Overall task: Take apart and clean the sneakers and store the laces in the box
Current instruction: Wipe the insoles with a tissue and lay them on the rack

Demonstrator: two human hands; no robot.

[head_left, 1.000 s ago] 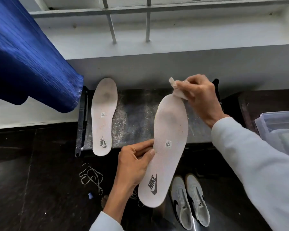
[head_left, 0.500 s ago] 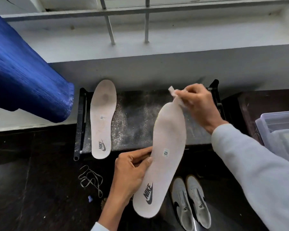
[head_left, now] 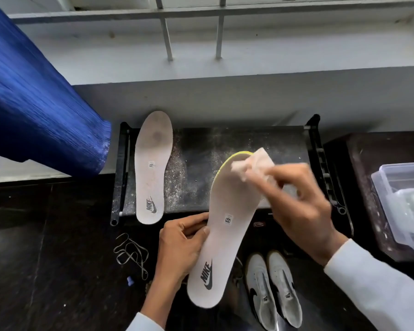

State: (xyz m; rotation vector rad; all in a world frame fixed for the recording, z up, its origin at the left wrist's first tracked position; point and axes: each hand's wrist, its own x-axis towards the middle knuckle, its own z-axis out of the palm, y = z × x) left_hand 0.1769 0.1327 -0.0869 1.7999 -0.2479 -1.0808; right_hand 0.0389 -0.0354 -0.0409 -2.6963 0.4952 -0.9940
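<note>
Sneakers (head_left: 272, 287) are sitting unlaced on the floor, left hand (head_left: 179, 249) is pinching the insole (head_left: 227, 235) mid-edge, right hand (head_left: 299, 206) is clutching a wipe (head_left: 253, 163) and rubbing its toe; laces (head_left: 132, 254) are lying unboxed near the rack (head_left: 201, 168) front-left corner, likely halfway.

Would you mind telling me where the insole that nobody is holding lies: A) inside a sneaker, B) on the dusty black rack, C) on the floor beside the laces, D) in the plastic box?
B: the free insole lies flat on the left end of the black rack.
</note>
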